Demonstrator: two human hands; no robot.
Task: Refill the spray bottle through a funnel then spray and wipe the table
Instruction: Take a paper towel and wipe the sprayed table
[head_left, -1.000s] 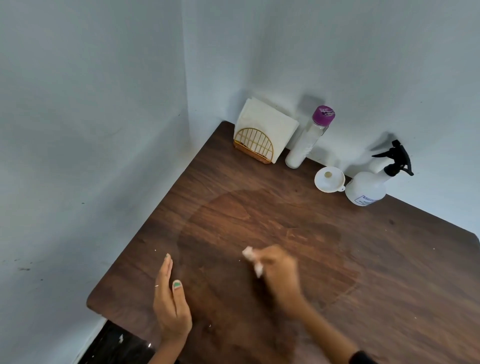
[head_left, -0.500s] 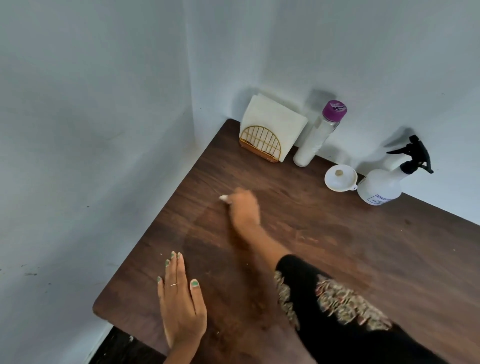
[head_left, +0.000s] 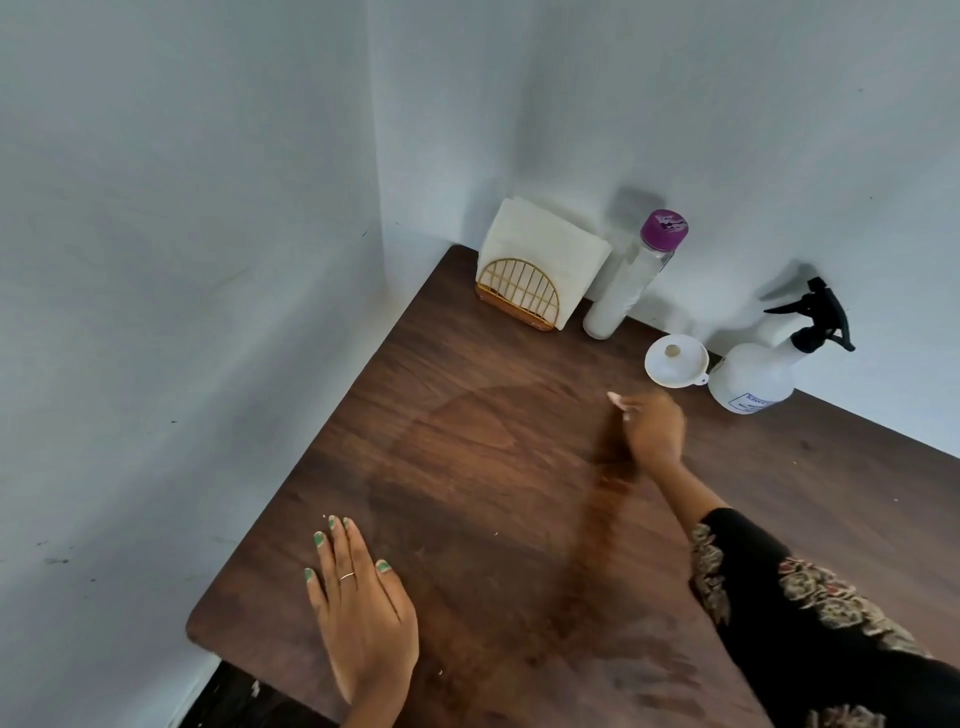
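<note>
Right hand (head_left: 652, 428) clutches a tissue (head_left: 616, 400) on the table (head_left: 467, 467) near the funnel (head_left: 675, 361) and sprayer (head_left: 758, 371); left hand (head_left: 363, 613) lies flat, fingers straight.

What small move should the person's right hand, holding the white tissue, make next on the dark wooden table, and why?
Probably sweep the crumpled white tissue back toward the near edge: the right hand is at the far edge of the damp patch.
</note>
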